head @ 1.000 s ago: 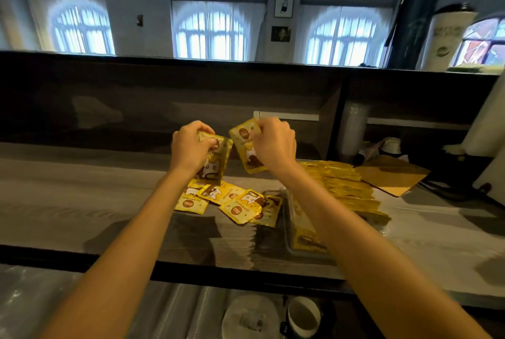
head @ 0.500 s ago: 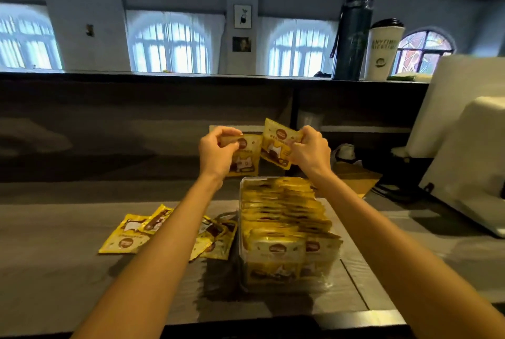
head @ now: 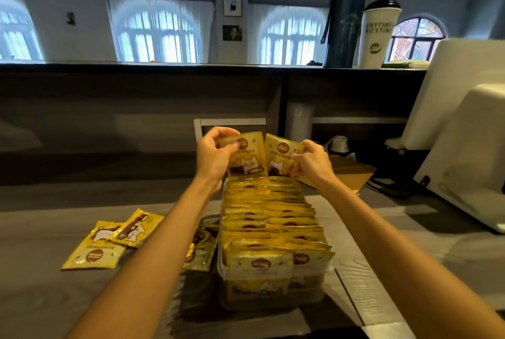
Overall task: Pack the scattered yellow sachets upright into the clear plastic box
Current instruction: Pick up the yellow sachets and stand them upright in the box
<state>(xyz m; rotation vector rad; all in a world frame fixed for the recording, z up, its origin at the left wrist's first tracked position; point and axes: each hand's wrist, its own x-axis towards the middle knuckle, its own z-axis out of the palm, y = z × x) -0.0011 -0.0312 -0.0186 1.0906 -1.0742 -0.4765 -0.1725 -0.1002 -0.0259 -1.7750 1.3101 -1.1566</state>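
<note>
A clear plastic box (head: 273, 295) stands in the middle of the counter, packed with two rows of upright yellow sachets (head: 270, 218). My left hand (head: 214, 155) pinches one yellow sachet (head: 250, 159) by its top left corner. My right hand (head: 310, 162) grips a second sachet (head: 280, 154) by its right edge. Both sachets hang upright, side by side, just above the far end of the box. Several loose sachets (head: 109, 243) lie flat on the counter left of the box, and a few more (head: 200, 248) are partly hidden behind my left forearm.
A white machine (head: 464, 134) fills the right side. A cardboard piece (head: 352, 174) lies behind the box. On the raised ledge stand a dark flask (head: 345, 16) and a white cup (head: 378, 35). A dark back panel rises behind the counter.
Both hands have carried their sachets from above the loose pile rightward to the far end of the box and brought them lower and closer together.
</note>
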